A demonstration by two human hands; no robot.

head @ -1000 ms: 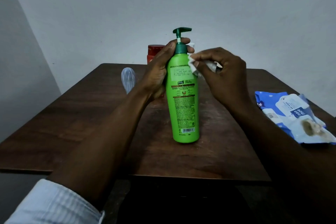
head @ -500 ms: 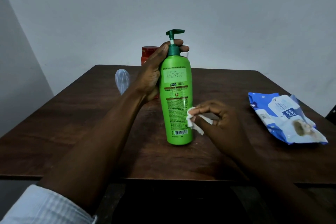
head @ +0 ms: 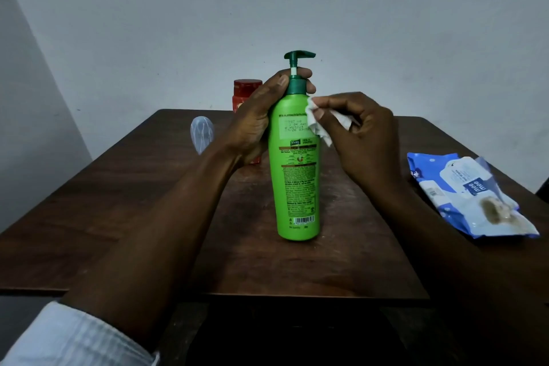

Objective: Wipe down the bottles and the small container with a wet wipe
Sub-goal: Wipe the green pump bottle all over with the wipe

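Grips: left grip (head: 252,124) clasps bottle (head: 297,181) neck, upright mid-bench (head: 118,202); right grip (head: 368,139) pinches wipe (head: 315,123) against its shoulder. Red jar (head: 248,89) behind, half hidden. Clear item (head: 202,133) indistinct. Pack (head: 469,196) right.

Single wide-angle head view, forward and slightly down across the near table (head: 89,202); wall (head: 178,23) beyond
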